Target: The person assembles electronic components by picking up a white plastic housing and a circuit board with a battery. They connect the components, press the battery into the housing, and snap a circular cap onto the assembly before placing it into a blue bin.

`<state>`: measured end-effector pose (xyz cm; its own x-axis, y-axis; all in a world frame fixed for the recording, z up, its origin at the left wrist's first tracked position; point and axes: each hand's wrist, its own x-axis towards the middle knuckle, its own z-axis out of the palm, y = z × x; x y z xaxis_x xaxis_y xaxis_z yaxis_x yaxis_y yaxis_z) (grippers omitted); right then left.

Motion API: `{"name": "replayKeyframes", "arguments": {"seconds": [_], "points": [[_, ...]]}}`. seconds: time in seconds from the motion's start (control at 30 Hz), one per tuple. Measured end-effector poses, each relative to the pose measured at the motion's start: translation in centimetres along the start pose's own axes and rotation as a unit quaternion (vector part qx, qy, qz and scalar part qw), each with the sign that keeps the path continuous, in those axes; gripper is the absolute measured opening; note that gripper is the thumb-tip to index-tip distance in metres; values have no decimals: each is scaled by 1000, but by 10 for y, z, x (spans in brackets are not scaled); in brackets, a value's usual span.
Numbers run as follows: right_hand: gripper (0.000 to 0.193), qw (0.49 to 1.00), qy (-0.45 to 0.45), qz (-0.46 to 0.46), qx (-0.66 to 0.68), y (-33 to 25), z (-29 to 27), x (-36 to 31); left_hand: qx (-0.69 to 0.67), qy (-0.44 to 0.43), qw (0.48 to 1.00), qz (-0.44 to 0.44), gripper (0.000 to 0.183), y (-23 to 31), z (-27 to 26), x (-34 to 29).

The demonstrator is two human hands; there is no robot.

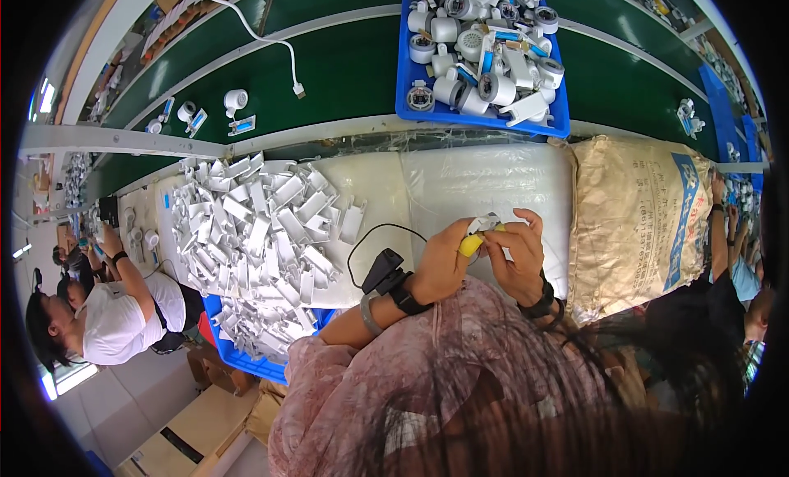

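In front of my chest, my left hand (442, 262) and my right hand (519, 262) meet over the bubble-wrapped worktop. My left fingers are closed around a small white part (485, 222) with a darker patch on it. Against it lies a bright yellow piece (470, 245), whose exact kind is partly hidden by my fingers. My right thumb and fingertips pinch at this yellow piece, while one right finger sticks up. Left of my hands spreads a heap of white plastic housings (255, 222). A black device with a thin black cable (349, 263) is by my left wrist.
A blue bin (562, 125) of white round-headed units stands on the green belt (345, 82) ahead. A white cable (292, 62) hangs there. At right lies a brown sack (629, 222). A blue crate (271, 370) holds more housings. People (131, 313) work on both sides.
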<state>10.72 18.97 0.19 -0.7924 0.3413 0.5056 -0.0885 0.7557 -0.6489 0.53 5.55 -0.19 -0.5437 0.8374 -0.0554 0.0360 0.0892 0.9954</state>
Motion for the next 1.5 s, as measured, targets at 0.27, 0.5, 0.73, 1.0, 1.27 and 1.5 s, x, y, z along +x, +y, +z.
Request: {"name": "replayKeyframes", "arguments": {"seconds": [0.27,0.5,0.73,1.0,1.27,1.5], "points": [[25,998,-61,11,-26,28,22,15,-81,-16,985,-151,28,-46,-34,15],[33,983,-28,183,-16,124,-2,52,-93,148,982,-67,32,-55,-157,78],[48,940,-93,-17,-327,181,-2,100,249,332,910,-28,29,-119,-275,135],[34,880,-230,-11,-416,215,-4,122,410,237,873,117,36,-148,-156,96],[35,975,-9,129,-181,151,-44,94,69,-31,993,-93,35,-94,-49,29],[31,894,3,354,276,72,-27,31,-49,-72,995,-41,41,-48,-8,39]]}}
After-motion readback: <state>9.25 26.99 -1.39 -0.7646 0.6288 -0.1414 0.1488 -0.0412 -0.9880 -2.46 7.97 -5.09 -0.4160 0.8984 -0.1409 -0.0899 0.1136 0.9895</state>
